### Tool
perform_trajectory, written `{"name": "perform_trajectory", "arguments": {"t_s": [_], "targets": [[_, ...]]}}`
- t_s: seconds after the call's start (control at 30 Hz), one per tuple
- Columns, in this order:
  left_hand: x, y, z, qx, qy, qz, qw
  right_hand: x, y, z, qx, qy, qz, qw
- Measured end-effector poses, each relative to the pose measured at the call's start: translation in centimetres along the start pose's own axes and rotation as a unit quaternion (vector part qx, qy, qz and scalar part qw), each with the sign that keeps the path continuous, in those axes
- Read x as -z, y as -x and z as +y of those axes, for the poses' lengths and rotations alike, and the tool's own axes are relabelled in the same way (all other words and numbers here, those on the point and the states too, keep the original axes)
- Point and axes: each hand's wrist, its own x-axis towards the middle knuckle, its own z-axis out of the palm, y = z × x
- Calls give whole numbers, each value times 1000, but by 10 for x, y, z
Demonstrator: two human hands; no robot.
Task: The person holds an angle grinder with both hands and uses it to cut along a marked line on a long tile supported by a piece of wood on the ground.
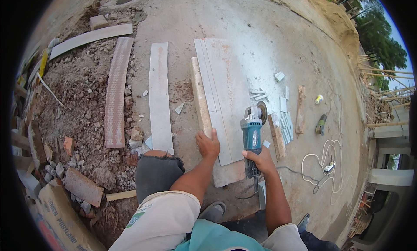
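My right hand is wrapped round the rear body of a teal angle grinder. Its disc points away from me, just right of a long pale tile slab with lines marked along it. I cannot tell whether the disc is spinning. A pale, thick plank runs along the slab's left edge. My left hand is closed over the plank's near end, its thumb toward the slab. Beneath the slab's near end a flat block shows. The grinder's cord trails back beside my right forearm.
Long tile strips lie to the left, beside rubble. On the right are tile offcuts, wood pieces, a second grinder, and a white extension cord with a socket block. A cement bag stands at lower left.
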Motion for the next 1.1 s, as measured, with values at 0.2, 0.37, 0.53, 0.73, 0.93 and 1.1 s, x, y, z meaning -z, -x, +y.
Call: {"name": "perform_trajectory", "arguments": {"t_s": [0.2,0.37,0.53,0.73,0.93,1.1], "targets": [[5,-3,-3,-31,23,-15,999,-15,-81,-54,54,-7,-25,998],[6,-2,-3,-44,45,-8,998,-40,-152,-103,77,23,-46,996],[9,-2,-2,-53,35,-17,998,-72,-213,-145,95,37,-61,993],[6,-1,-5,-77,17,-1,997,-108,-270,-180,117,36,-73,990],[7,-2,-1,-56,18,-14,998,-134,-313,-202,115,57,-71,989],[5,0,-8,-49,21,-47,997,-145,-337,-201,108,82,-52,989]]}}
